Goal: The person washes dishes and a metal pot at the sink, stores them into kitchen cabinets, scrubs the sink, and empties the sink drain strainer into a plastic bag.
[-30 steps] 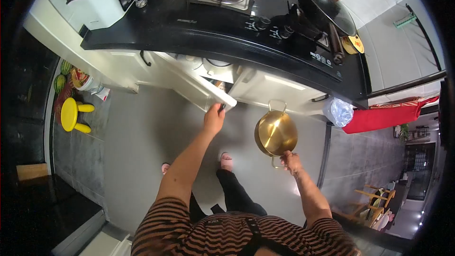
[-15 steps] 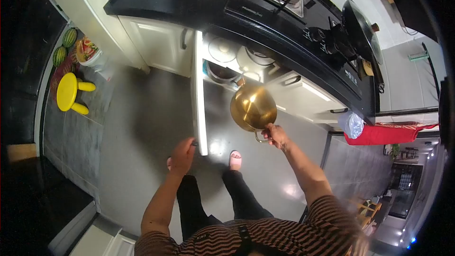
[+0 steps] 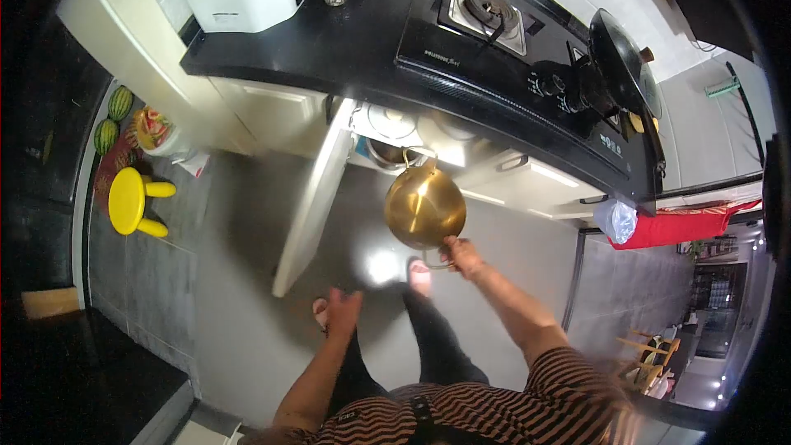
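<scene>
A gold-coloured pan with two loop handles hangs in front of the lower cabinet, its nearer handle gripped by my right hand. Beyond the pan's far handle, pots and a lid show inside the cabinet. The white cabinet door stands wide open on the left. My left hand is off the door, low over the floor near my feet; it is smeared by motion, so its fingers are unclear.
Above the cabinet runs a black counter with a gas stove and a lidded wok. A yellow stool and watermelons are at the left. A red cloth hangs at the right.
The cabinet door has swung further open to the left. My left hand has let go of it and moved down. The pan in my right hand has moved left, in front of the opening.
</scene>
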### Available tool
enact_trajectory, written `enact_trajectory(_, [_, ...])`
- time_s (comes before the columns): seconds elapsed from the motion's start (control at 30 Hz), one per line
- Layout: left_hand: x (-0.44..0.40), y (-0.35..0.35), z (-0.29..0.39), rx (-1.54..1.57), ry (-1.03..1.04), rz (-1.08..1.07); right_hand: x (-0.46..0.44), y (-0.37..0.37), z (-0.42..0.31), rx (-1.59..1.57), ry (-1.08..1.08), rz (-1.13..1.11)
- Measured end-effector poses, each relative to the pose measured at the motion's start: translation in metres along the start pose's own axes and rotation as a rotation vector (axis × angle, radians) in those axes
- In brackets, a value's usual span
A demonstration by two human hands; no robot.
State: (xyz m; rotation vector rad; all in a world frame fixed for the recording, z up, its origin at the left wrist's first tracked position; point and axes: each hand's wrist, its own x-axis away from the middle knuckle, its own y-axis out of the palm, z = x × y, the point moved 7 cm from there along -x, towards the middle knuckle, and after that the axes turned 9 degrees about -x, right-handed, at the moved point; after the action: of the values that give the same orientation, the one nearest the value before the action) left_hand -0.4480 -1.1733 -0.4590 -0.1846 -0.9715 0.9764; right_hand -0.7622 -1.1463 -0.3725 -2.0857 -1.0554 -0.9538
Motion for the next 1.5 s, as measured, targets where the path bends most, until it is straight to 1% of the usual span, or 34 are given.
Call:
enact_trajectory(0.07, [-0.010, 0.061, 0.048, 0.318, 0.219, -0.218, -0.011, 0.021, 0.002, -0.039, -0.035, -0.029])
enact_trajectory(0.13, [-0.022, 0.060, 0.117, 0.674, 0.032, -0.395, -0.038, 0.043, 0.000, 0.134, -0.127, -0.042])
enact_trajectory(0.17, [-0.026, 0.058, 0.152, 0.839, -0.084, -0.461, -0.042, 0.049, 0.004, -0.143, 0.014, 0.010])
enact_trajectory(0.2, [-0.040, 0.064, 0.170, 1.047, -0.042, -0.429, -0.068, 0.056, 0.019, -0.207, -0.019, -0.029])
enact_trajectory(0.27, [-0.067, 0.084, 0.167, 1.192, -0.172, -0.391, -0.075, 0.066, 0.014, -0.207, -0.017, 0.015])
enact_trajectory(0.37, [-0.098, 0.094, 0.145, 1.292, -0.093, -0.157, -0.090, 0.075, 0.007, -0.135, -0.014, -0.131])
enact_trajectory(0.47, [-0.103, 0.072, 0.133, 1.483, -0.012, -0.183, -0.071, 0.067, -0.032, 0.461, 0.252, -0.545])
enact_trajectory(0.5, [-0.101, 0.057, 0.134, 1.301, -0.153, -0.172, -0.084, 0.058, -0.055, 0.525, 0.120, -0.578])
enact_trajectory(0.53, [-0.104, 0.054, 0.125, 1.308, -0.169, -0.170, -0.097, 0.054, -0.077, 0.588, -0.009, -0.612])
enact_trajectory(0.6, [-0.102, 0.054, 0.103, 1.324, -0.201, -0.168, -0.148, 0.039, -0.121, 0.297, -0.203, -0.349])
enact_trajectory(0.63, [-0.103, 0.058, 0.095, 1.323, -0.202, -0.166, -0.174, 0.060, -0.170, 0.519, -0.560, -0.230])
enact_trajectory(0.67, [-0.100, 0.060, 0.088, 1.317, -0.201, -0.166, -0.190, 0.077, -0.188, 0.809, -0.679, -0.150])
enact_trajectory(0.7, [-0.098, 0.060, 0.081, 1.310, -0.200, -0.166, -0.209, 0.091, -0.198, 1.027, -0.755, -0.006])
enact_trajectory(0.77, [-0.093, 0.060, 0.078, 1.337, -0.204, -0.177, -0.263, 0.117, -0.212, 1.324, -0.993, 0.240])
enact_trajectory(0.8, [-0.093, 0.061, 0.077, 1.351, -0.206, -0.181, -0.303, 0.131, -0.215, 1.400, -1.162, 0.340])
enact_trajectory(0.87, [-0.097, 0.064, 0.070, 1.294, -0.207, -0.163, -0.326, 0.147, -0.217, 1.361, -1.244, 0.383])
enact_trajectory(0.93, [-0.100, 0.064, 0.068, 1.279, -0.200, -0.158, -0.334, 0.145, -0.223, 1.160, -1.057, 0.276])
enact_trajectory(1.0, [-0.102, 0.060, 0.072, 1.301, -0.172, -0.165, -0.348, 0.147, -0.233, 1.182, -1.011, 0.238])
enact_trajectory(1.07, [-0.103, 0.064, 0.068, 1.278, -0.201, -0.161, -0.355, 0.143, -0.232, 1.222, -0.922, 0.192])
enact_trajectory(1.1, [-0.103, 0.065, 0.068, 1.265, -0.213, -0.160, -0.312, 0.148, -0.241, 1.247, -0.856, 0.164])
enact_trajectory(1.13, [-0.101, 0.063, 0.070, 1.271, -0.201, -0.150, -0.287, 0.149, -0.246, 1.271, -0.789, 0.137])
enact_trajectory(1.17, [-0.098, 0.059, 0.073, 1.277, -0.188, -0.141, -0.307, 0.140, -0.240, 1.176, -1.024, 0.304])
enact_trajectory(1.2, [-0.096, 0.057, 0.076, 1.281, -0.176, -0.131, -0.293, 0.134, -0.238, 1.079, -0.941, 0.207])
enact_trajectory(1.27, [-0.095, 0.060, 0.073, 1.263, -0.157, -0.127, -0.227, 0.120, -0.217, 0.879, -0.765, 0.019])
enact_trajectory(1.33, [-0.096, 0.059, 0.076, 1.258, -0.142, -0.138, -0.192, 0.095, -0.193, 0.572, -0.728, -0.097])
enact_trajectory(1.4, [-0.102, 0.055, 0.089, 1.270, -0.131, -0.165, -0.142, 0.072, -0.170, 0.282, -0.647, -0.220])
enact_trajectory(1.47, [-0.114, 0.047, 0.112, 1.254, -0.076, -0.187, -0.115, 0.041, -0.140, 0.177, -0.594, -0.268])
enact_trajectory(1.5, [-0.124, 0.044, 0.125, 1.247, -0.048, -0.199, -0.106, 0.026, -0.124, 0.175, -0.559, -0.280])
